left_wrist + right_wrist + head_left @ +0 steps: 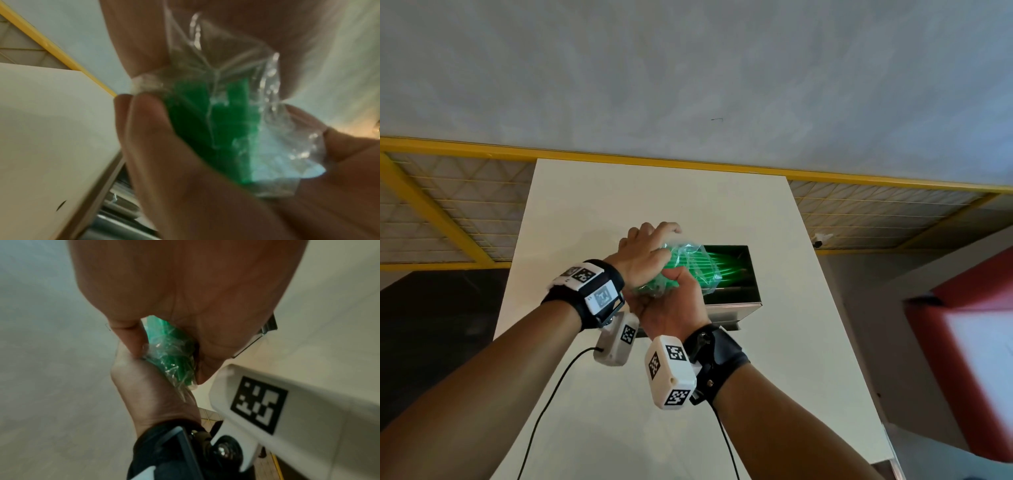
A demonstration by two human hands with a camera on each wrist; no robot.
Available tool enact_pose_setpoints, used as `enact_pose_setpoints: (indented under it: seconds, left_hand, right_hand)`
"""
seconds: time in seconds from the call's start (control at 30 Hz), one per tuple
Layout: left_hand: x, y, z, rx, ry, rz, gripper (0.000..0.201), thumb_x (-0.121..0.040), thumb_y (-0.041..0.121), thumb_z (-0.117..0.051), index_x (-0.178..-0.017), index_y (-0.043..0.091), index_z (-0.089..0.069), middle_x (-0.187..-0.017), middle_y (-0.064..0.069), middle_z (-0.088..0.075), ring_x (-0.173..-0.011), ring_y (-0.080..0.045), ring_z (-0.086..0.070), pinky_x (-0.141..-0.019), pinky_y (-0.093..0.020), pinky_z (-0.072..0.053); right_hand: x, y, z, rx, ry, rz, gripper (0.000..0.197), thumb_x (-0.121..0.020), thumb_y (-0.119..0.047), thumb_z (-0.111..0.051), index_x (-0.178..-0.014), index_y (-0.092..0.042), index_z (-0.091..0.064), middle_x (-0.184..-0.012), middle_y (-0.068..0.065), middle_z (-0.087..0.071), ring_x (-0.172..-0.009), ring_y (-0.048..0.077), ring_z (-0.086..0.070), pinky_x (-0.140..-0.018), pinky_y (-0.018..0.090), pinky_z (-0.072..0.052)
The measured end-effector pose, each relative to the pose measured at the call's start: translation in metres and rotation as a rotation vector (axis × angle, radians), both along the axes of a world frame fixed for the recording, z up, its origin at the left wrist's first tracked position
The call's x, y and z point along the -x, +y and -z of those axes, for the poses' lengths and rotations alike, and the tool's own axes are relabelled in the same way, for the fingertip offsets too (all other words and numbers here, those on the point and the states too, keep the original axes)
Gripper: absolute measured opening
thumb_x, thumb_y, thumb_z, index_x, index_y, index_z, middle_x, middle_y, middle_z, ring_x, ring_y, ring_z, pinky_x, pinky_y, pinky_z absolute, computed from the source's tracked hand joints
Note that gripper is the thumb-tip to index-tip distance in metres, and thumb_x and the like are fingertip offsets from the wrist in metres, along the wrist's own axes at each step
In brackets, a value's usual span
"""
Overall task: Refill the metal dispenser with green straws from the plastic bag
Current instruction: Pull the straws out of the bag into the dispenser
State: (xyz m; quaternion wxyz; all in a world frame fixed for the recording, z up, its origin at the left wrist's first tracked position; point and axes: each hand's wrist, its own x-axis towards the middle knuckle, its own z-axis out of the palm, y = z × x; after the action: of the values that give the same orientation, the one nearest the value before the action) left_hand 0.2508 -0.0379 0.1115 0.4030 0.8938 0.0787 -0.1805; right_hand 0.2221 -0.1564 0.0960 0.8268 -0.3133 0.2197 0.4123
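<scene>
Plastic bag (681, 270) of green straws (671, 263), held over the open metal dispenser (732, 274) at three o'clock on the table (585, 212), clenched by left hand (643, 253) and right hand (671, 305); judged light, crinkly, slippery, best gripped at the closed end.

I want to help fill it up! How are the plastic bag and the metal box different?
The plastic bag is clear and crumpled; the metal dispenser is a shiny box with stiff, straight walls. The bag is held up in the air by the left hand and right hand, while the dispenser sits on the white table. Its top is open. Both have green straws in them.
</scene>
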Motion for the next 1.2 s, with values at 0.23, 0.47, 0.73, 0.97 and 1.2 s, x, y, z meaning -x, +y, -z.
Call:
enact_pose_setpoints:
  seconds: [0.23,0.47,0.73,0.97,1.2]
  left_hand:
    - [-0.001,0.002,-0.006,0.058,0.074,-0.147,0.047,-0.076,0.037,-0.019,-0.109,0.022,-0.048,-0.125,-0.009,-0.041,-0.12,-0.031,-0.035,-0.096,-0.042,-0.033]
    - [-0.007,0.004,0.0,0.097,0.035,-0.214,0.035,-0.101,0.016,-0.031,-0.127,0.005,-0.052,-0.137,-0.016,-0.042,-0.129,-0.03,-0.037,-0.107,-0.043,-0.036]
    - [-0.014,0.014,0.004,0.065,0.035,-0.136,0.031,-0.099,0.02,-0.033,-0.113,0.011,-0.059,-0.116,-0.017,-0.063,-0.103,-0.03,-0.058,-0.085,-0.037,-0.044]
    - [-0.017,0.011,0.003,0.04,0.013,-0.13,0.034,-0.099,0.021,-0.032,-0.116,0.009,-0.059,-0.108,-0.013,-0.061,-0.098,-0.027,-0.058,-0.08,-0.036,-0.045]
    - [-0.016,0.008,0.006,0.191,-0.021,-0.145,0.032,-0.101,0.019,-0.044,-0.121,0.006,-0.065,-0.113,-0.008,-0.06,-0.105,-0.022,-0.055,-0.083,-0.031,-0.043]
  right_hand:
    - [-0.003,-0.012,0.007,0.073,-0.159,-0.114,0.044,-0.095,-0.026,-0.058,-0.131,-0.001,-0.057,-0.126,0.022,-0.053,-0.102,0.028,-0.058,-0.1,0.038,-0.042]
    - [-0.017,-0.038,-0.004,0.537,-0.469,-0.46,0.059,-0.096,-0.048,-0.064,-0.125,0.004,-0.063,-0.123,0.029,-0.068,-0.111,0.029,-0.072,-0.094,0.04,-0.06]
    - [-0.017,-0.035,-0.015,1.344,-0.998,-0.676,0.098,-0.074,-0.092,-0.038,-0.077,-0.001,-0.074,-0.072,0.009,-0.078,-0.059,0.026,-0.076,-0.069,0.045,-0.065]
    - [-0.03,-0.042,-0.027,1.47,-1.242,-0.532,0.059,-0.077,-0.079,-0.06,-0.086,-0.022,-0.052,-0.076,-0.005,-0.062,-0.065,0.015,-0.058,-0.058,0.033,-0.051]
    - [-0.037,-0.024,0.001,1.341,-1.088,-0.518,0.052,-0.078,-0.064,-0.074,-0.089,-0.016,-0.055,-0.085,0.006,-0.068,-0.076,0.028,-0.068,-0.061,0.041,-0.054]
